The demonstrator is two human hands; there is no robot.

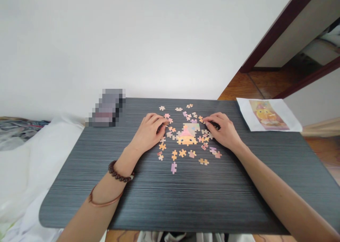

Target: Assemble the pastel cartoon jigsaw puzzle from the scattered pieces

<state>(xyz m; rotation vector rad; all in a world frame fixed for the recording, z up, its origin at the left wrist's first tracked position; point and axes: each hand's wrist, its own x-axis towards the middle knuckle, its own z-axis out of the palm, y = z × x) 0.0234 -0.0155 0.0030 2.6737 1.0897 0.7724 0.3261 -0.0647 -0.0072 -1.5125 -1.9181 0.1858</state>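
Observation:
Loose jigsaw puzzle pieces lie around a partly joined puzzle (188,134), which shows a pink hat and a yellow face with eyes. My left hand (150,132) is at the left side of the pieces, its thumb and index finger closed on a small puzzle piece mostly hidden by the fingertips. On the other side, my right hand (221,128) pinches the edge of an orange puzzle piece (201,119). Nearer to me lie a purple puzzle piece (173,167) and two joined yellowish pieces (203,161).
A printed reference picture (268,115) on white paper lies at the dark table's (159,199) right back corner. At the left back is a pixelated object (106,107). A white wall (159,40) rises behind; white bedding (34,157) is to the left.

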